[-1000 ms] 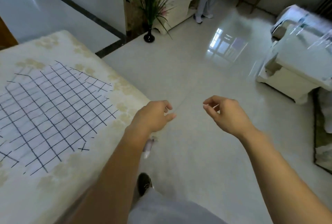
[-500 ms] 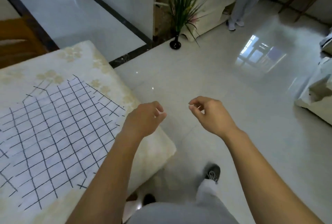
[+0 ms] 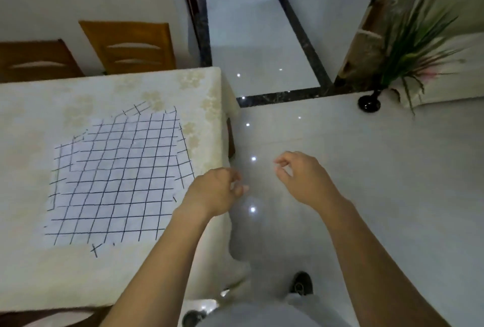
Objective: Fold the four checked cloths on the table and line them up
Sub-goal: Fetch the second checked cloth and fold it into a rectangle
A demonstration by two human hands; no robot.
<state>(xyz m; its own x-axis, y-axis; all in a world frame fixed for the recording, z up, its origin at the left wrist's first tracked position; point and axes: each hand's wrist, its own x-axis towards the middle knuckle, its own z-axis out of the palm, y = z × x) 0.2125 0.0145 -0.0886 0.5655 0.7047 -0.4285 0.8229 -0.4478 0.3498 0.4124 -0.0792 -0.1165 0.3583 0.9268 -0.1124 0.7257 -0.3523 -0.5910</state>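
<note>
a white cloth with black grid lines (image 3: pixel 117 177) lies spread flat on the cream flower-patterned desk (image 3: pixel 39 106). the left hand (image 3: pixel 214 191) hovers at the desk's right edge and the right hand (image 3: pixel 305 180) over the glossy pale floor (image 3: pixel 392 169). both have loosely curled fingers and hold nothing.

Dim, flat indoor light, greyish cast. Small bright glare dots on the glossy floor (image 3: pixel 392 195); a soft shadow falls on it beside the table (image 3: pixel 39 106). Fisheye bending at edges: door frame (image 3: pixel 199 12) and chairs (image 3: pixel 131 46) lean. Fingertips of left hand (image 3: pixel 217 191) and right hand (image 3: pixel 305 180) slightly motion-blurred; overall soft.
</note>
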